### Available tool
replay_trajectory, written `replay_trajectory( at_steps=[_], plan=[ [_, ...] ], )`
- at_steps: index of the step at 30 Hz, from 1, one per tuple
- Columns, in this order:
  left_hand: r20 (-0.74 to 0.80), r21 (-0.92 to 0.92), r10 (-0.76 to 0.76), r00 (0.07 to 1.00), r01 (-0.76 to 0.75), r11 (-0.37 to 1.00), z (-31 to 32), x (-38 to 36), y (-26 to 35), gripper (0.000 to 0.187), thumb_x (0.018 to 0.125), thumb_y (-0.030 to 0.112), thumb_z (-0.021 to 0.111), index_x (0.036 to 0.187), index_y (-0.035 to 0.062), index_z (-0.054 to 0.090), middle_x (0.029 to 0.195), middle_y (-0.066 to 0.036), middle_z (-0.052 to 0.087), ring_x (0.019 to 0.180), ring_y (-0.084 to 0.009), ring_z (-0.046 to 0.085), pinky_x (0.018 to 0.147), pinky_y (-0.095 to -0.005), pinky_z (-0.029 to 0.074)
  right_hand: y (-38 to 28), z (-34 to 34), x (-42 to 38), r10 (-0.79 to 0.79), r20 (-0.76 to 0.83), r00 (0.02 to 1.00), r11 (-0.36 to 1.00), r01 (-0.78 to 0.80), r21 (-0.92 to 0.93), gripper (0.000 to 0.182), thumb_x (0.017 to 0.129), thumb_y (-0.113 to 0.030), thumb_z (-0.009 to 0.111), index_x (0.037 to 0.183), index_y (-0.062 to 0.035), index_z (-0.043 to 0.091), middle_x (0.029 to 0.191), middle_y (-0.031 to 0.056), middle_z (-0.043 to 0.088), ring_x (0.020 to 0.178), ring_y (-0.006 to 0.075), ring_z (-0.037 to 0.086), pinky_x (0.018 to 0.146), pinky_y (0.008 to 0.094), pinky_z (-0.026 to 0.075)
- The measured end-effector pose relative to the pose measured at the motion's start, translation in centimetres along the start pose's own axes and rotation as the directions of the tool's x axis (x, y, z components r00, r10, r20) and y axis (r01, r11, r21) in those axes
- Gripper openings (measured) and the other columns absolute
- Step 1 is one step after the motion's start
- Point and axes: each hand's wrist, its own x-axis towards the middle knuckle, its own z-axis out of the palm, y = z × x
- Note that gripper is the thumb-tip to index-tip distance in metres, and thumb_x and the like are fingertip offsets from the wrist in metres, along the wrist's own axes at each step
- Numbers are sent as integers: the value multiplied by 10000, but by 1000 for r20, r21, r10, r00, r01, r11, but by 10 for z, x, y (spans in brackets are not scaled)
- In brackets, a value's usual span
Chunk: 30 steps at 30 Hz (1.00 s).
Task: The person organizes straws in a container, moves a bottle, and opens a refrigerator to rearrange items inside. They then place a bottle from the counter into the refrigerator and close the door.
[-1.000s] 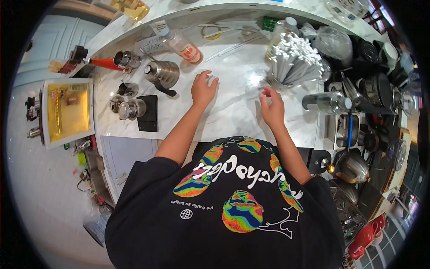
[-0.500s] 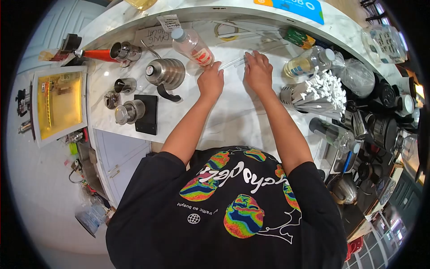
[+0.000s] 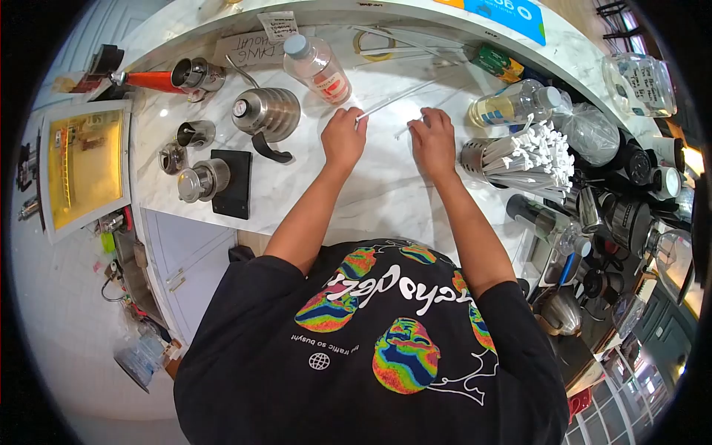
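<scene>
1. Straw in left hand, slanting far-right; fingers clamped on its near end.
2. Right hand is right of it, thumb and fingers close around a thin clear piece; grip unclear.
3. Labelled bottle stands just beyond left hand.
4. Tape roll lies farther back.

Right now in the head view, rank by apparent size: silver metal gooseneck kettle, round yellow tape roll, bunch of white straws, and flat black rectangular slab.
1. Bunch of white straws
2. Gooseneck kettle
3. Black slab, partly covered
4. Tape roll
</scene>
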Motion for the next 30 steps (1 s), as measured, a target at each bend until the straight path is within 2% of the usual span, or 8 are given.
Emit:
replay_trajectory(
  at_steps=[3,8,12,15,20,23,26,30],
  plan=[
    [24,-68,-59,998,61,996,-13,-17,-1,128,915,211,753,992,110,737,896,-78,677,806,-281,695,709,-421,536,-3,-7,-19,-68,17,998,998,68,-2,192,847,-109,737,1032,-159,750,1290,109,611,1276,375,526,1023,495,456],
    [-87,-143,-26,996,13,990,-35,-51,-1,160,912,203,771,1042,109,772,889,-84,694,751,-263,683,684,-390,528,-9,-21,-53,-227,110,968,974,227,18,208,829,-117,744,1031,-163,731,1277,94,615,1285,365,523,1010,509,425],
    [-123,-212,-33,992,7,977,-64,-72,13,174,910,159,776,1073,100,785,868,-91,692,662,-228,629,631,-347,496,-39,-46,-67,-256,-19,966,955,256,146,230,830,-103,753,1052,-144,705,1192,63,663,1240,322,567,987,474,408],
    [-135,-301,-45,990,2,954,-84,-84,26,176,943,147,751,1097,70,786,804,-63,641,604,-143,516,585,-294,438,-59,-61,-79,-119,-126,985,923,157,352,201,857,-93,742,1053,-114,701,1130,61,691,1178,289,609,987,445,406],
    [-198,-366,-41,979,-35,930,-111,-102,58,142,926,130,769,1055,76,787,806,-55,647,602,-133,520,573,-287,437,-85,-102,-102,77,-293,953,848,93,522,152,942,-9,672,1076,-75,698,1056,97,711,1080,281,659,990,386,444],
    [-180,-435,-26,983,-56,899,-126,-115,75,144,962,122,726,1074,39,759,804,-27,631,650,-90,512,597,-260,426,-84,-128,-115,290,-279,915,676,10,737,132,968,9,639,1078,-46,687,1064,111,712,1071,246,668,997,367,475],
    [-205,-607,-41,978,-94,789,-137,-127,85,142,992,116,678,1079,10,713,810,-9,621,687,-64,513,611,-247,423,-89,-171,-121,411,-394,822,518,146,843,130,1053,-1,541,1172,-12,592,1123,128,706,1065,197,670,993,332,498],
    [-327,-676,69,943,-284,680,-166,-132,101,102,1006,85,576,955,5,614,845,-40,603,679,-75,500,594,-243,399,-70,-221,-119,458,-600,656,601,270,753,128,1064,-23,549,1192,-23,557,1152,156,707,1075,201,676,991,336,511]
  ],
)
